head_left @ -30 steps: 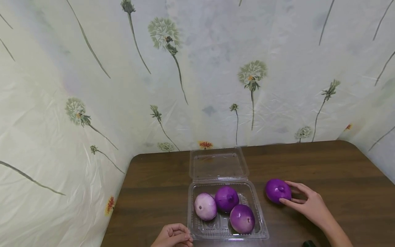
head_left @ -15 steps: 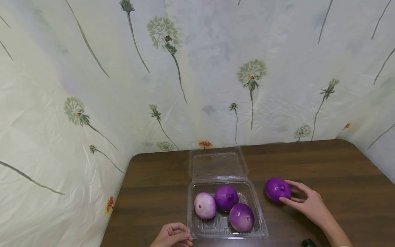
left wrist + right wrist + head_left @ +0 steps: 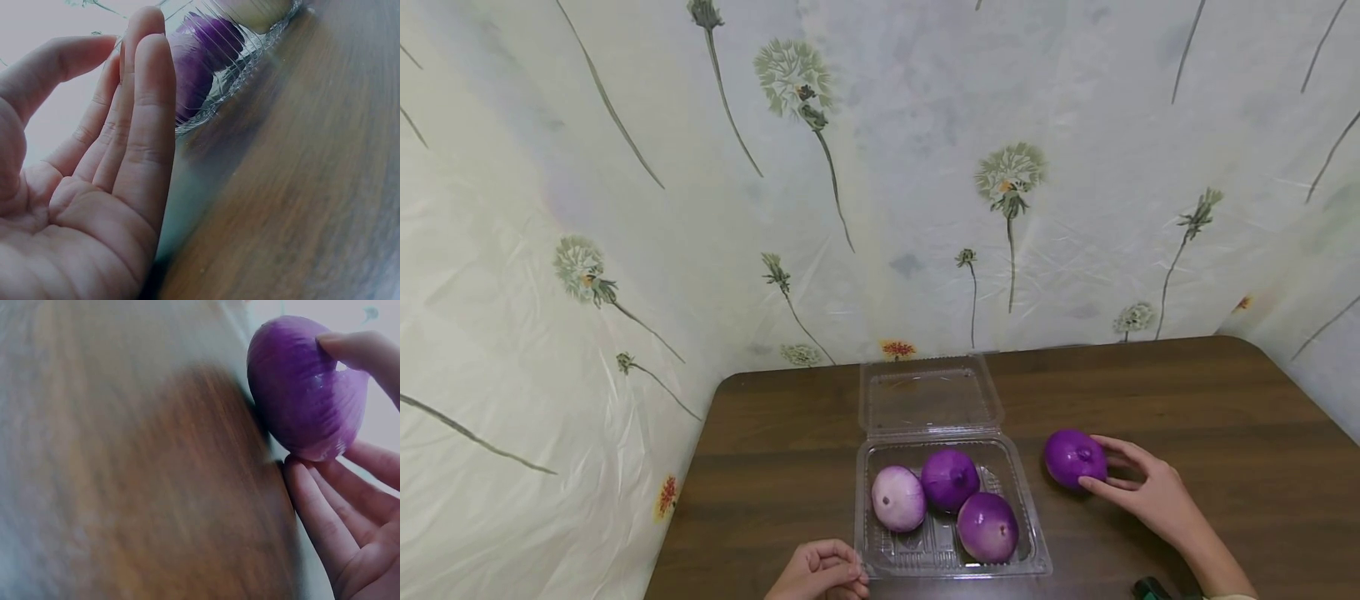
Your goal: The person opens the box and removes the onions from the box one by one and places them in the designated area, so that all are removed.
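Observation:
A clear plastic clamshell container (image 3: 951, 569) lies open on the table with its lid folded back. Inside are a pale purple onion (image 3: 898, 498), a deep purple onion (image 3: 950, 480) and a purple onion (image 3: 988, 527) with a whitish root end. At the container's near left corner, my left hand (image 3: 820, 572) pinches the rim between thumb and index finger; the other fingers lie fairly straight beside it in the left wrist view. To the container's right, my right hand (image 3: 1150, 492) holds another purple onion (image 3: 1073, 460) between thumb and fingers, low at the tabletop.
The dark brown wooden table (image 3: 1150, 392) has rounded far corners. Behind and left of it hangs a pale sheet (image 3: 910, 192) printed with dandelions. A small black and green object (image 3: 1150, 588) shows at the bottom edge, near the right wrist.
The head view has shifted very slightly, so everything sits a little higher in the picture. Both hands and the onions otherwise stay put.

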The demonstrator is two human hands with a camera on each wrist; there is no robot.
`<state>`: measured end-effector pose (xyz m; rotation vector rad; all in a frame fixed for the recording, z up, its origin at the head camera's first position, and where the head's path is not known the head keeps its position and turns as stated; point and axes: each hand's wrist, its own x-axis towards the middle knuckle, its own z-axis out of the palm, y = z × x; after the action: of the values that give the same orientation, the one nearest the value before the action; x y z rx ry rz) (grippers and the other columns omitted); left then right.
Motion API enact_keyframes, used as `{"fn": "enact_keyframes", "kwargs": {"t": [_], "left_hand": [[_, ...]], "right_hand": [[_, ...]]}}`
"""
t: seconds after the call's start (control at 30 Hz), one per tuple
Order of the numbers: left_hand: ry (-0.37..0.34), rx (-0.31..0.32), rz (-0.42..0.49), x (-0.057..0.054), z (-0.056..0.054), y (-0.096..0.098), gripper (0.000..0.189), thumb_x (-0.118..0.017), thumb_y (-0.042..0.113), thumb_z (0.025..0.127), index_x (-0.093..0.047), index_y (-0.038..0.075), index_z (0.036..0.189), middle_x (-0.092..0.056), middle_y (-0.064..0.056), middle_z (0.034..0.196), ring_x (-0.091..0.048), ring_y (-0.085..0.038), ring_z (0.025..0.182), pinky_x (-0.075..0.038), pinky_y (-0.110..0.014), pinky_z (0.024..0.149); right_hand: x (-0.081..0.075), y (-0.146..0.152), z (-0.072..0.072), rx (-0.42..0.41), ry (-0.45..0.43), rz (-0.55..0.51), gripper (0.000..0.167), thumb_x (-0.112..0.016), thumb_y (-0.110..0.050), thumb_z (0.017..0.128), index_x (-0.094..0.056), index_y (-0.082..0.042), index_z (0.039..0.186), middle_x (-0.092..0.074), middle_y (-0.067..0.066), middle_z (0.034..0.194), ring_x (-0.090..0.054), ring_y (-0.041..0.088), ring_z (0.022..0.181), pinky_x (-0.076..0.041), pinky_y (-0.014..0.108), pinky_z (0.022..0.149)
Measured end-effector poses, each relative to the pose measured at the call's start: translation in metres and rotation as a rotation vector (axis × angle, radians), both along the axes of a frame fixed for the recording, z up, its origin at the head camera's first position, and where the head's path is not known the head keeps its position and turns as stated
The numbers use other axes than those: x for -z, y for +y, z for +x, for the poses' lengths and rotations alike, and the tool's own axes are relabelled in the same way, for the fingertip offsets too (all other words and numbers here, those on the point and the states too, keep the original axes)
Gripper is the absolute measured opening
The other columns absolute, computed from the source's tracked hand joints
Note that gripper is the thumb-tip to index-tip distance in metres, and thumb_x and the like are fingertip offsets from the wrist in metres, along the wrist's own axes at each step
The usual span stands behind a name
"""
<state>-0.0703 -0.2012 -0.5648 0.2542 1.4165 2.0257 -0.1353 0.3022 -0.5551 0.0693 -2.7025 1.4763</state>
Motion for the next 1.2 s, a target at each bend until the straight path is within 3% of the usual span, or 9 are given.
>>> {"fn": "enact_keyframes", "kwargs": {"t": [0.53, 1.0, 1.2], "left_hand": [[0.018, -0.009, 0.013, -0.0025, 0.0009, 0.0022, 0.010, -0.066, 0.007, 0.099, -0.070, 0.016, 0.099, -0.079, 0.005, 0.093, -0.076, -0.005, 0.086, -0.062, -0.018, 0.080], [-0.002, -0.021, -0.032, -0.0008, 0.0010, 0.0016, 0.008, -0.066, 0.009, 0.099, -0.070, 0.016, 0.098, -0.079, 0.006, 0.092, -0.076, -0.004, 0.085, -0.063, -0.018, 0.079], [0.003, -0.018, -0.032, 0.0004, 0.0005, 0.0010, 0.007, -0.067, 0.010, 0.099, -0.070, 0.017, 0.098, -0.079, 0.006, 0.092, -0.076, -0.004, 0.085, -0.063, -0.018, 0.079]], "right_hand": [[-0.0003, 0.0000, 0.0011, -0.015, 0.052, -0.023, 0.062, -0.086, -0.020, 0.086, -0.058, -0.006, 0.141, -0.052, -0.039, 0.117, -0.062, -0.016, 0.100, -0.061, 0.015, 0.077], [0.0016, 0.0013, 0.0013, -0.005, -0.022, -0.016, 0.064, -0.084, -0.029, 0.089, -0.056, -0.011, 0.144, -0.051, -0.039, 0.119, -0.061, -0.017, 0.101, -0.060, 0.015, 0.080], [0.0012, 0.0017, 0.0009, -0.010, -0.021, -0.019, 0.064, -0.083, -0.026, 0.089, -0.056, -0.010, 0.145, -0.051, -0.038, 0.120, -0.060, -0.017, 0.102, -0.061, 0.015, 0.079]]}}
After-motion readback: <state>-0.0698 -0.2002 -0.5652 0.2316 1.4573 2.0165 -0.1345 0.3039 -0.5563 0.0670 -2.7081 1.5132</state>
